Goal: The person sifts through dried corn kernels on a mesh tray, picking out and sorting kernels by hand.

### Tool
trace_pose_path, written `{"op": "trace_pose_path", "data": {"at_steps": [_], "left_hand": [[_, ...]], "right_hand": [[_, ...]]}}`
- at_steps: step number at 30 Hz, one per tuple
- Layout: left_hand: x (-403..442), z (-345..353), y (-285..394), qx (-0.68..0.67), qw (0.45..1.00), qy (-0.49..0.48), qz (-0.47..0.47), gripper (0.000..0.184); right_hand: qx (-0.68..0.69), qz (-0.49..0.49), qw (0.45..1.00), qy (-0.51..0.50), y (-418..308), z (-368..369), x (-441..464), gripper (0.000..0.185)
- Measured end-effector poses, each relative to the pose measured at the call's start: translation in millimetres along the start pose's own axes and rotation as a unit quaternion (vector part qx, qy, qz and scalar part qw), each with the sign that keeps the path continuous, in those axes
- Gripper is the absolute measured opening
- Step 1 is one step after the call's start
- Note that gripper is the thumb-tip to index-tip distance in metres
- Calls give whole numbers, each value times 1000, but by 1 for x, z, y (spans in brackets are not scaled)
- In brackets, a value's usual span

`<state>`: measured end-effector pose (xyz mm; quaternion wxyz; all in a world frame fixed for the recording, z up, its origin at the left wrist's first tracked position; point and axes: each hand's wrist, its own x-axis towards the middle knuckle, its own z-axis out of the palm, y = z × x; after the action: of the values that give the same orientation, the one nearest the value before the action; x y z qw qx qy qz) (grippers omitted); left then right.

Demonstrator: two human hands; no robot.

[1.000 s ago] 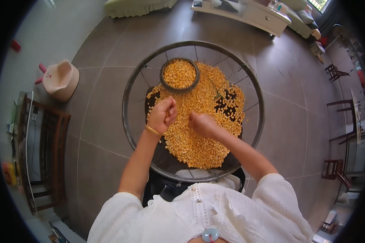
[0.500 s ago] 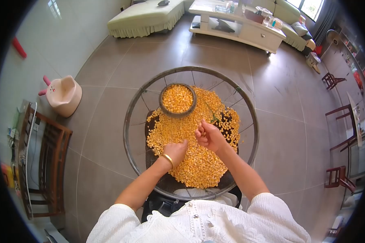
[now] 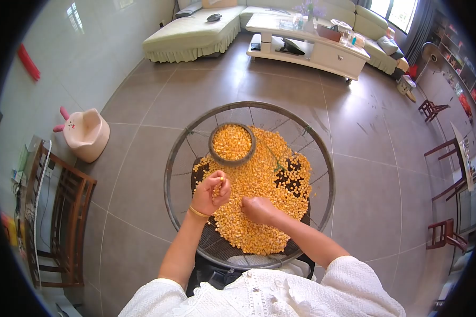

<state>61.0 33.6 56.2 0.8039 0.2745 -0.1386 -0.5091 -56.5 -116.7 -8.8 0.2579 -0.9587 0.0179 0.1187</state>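
Loose yellow corn kernels [image 3: 259,227] are spread over a round mesh sieve [image 3: 328,211] that sits above my lap. A dark round bowl [image 3: 255,143] full of kernels stands on the sieve's far left part. My left hand [image 3: 211,193], with a gold bracelet [image 3: 198,213] at the wrist, is raised just below the bowl. Its thumb and fingertips pinch a yellow corn kernel. My right hand [image 3: 258,210] is down on the pile near the middle, fingers closed and pointing into the kernels; what they hold is hidden.
A pink-eared child's seat [image 3: 87,134] and a wooden chair [image 3: 71,211] stand to the left. Ahead are a white coffee table [image 3: 322,53] and a pale green sofa [image 3: 195,39]. Small wooden stools [image 3: 443,235] stand at the right.
My left hand has lifted off the pile and moved left and up, now pinching a kernel. My right hand has come down and left onto the kernels. The view has tilted up slightly.
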Motion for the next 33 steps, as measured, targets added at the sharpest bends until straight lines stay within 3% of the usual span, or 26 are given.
{"op": "trace_pose_path", "data": {"at_steps": [1,3,4,5,6,7,8,9,10,11,12,13,15,19,20,21,22,23,24,25,26,28,29,31,32,33], "left_hand": [[-1,2,1,1,1000,-1,1,14],[-2,6,2,-32,999,16,9,19],[-2,0,-1,-33,999,15,10,19],[-1,-11,-3,-25,1000,15,1,20],[1,-13,-4,-17,1000,16,-8,20],[1,-13,-4,-16,1000,14,-8,20],[2,-13,-3,166,984,55,-44,20],[4,-11,-3,342,931,95,-78,20],[4,-16,-9,343,931,94,-77,20],[4,-25,-22,557,825,94,1,19],[5,-29,-31,735,668,89,79,19],[3,-18,-30,737,667,106,5,19],[2,-19,-32,747,658,91,11,18],[0,-23,-37,787,615,52,0,19],[-1,-23,-40,804,594,36,-15,20],[-3,-22,-44,842,539,9,-28,19],[-5,-22,-50,841,540,9,-27,19],[-7,-22,-57,876,479,-25,-49,17],[-8,-21,-62,905,415,-58,-70,16],[-9,-19,-66,907,414,-55,-50,13],[-8,-18,-66,908,413,-55,-48,13],[-7,-14,-64,900,420,-61,-100,18],[-6,-13,-61,901,418,-63,-100,18],[-3,-12,-52,818,575,15,-27,16],[-2,-14,-49,818,574,14,-28,16],[0,-14,-44,740,670,48,-38,17]], "right_hand": [[-1,-1,1000,1,2,-1,1,25],[242,-11,969,43,9,-7,5,23],[241,-11,970,43,10,-19,3,23],[523,34,851,-32,13,-33,1,23],[753,73,645,-105,15,-42,0,23],[727,66,675,-107,19,-39,2,24],[727,65,676,-105,16,-35,2,24],[568,53,819,-63,9,-28,3,24],[383,40,923,-18,2,-22,4,25],[382,40,923,-17,-3,-17,3,25],[248,25,968,-27,-10,-12,-1,24],[109,10,993,-36,-16,-9,-4,22],[-67,-25,996,-48,-19,-3,-6,23],[38,-4,999,15,-7,-14,-2,23],[146,20,988,44,-2,-22,0,22],[252,45,964,73,3,-30,2,21],[356,70,926,101,8,-37,2,21],[355,70,927,101,13,-46,-1,21],[545,69,834,39,18,-56,-6,20],[709,63,702,-24,20,-63,-8,20],[708,62,703,-23,19,-64,-8,20],[799,57,598,-9,14,-65,-9,22],[806,56,589,-4,14,-67,-11,21],[801,47,596,-2,18,-67,-10,20],[796,39,604,-2,19,-66,-10,19],[797,38,603,-2,20,-66,-11,19]]}}
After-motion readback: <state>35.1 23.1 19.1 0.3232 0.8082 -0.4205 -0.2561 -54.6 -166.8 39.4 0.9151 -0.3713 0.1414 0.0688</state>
